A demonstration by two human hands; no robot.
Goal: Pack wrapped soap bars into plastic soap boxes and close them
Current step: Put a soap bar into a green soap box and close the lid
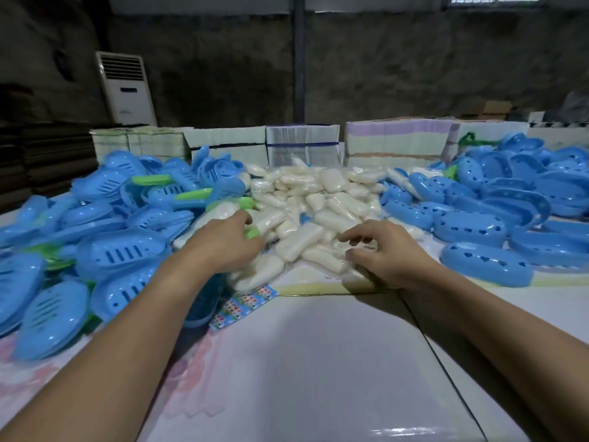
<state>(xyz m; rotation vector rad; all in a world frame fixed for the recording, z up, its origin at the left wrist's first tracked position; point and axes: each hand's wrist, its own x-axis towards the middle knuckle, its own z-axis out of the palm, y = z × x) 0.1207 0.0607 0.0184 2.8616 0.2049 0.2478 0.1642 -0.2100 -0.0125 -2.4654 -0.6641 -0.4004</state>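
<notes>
Left hand [223,240] perhaps gripping green box [251,232], right hand [382,250] loosely curled over soap pile [318,199]

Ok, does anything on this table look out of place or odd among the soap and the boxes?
A few green box parts lie mixed into the left pile of blue box parts, and the left hand is on one. Small printed cards lie loose by the heap of wrapped soap bars. Nothing looks spilled or damaged.

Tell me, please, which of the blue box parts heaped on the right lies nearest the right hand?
The blue oval shell at the heap's near edge, just right of the right hand. It lies closest to the camera, with a row of small cut-out holes along its side.
</notes>
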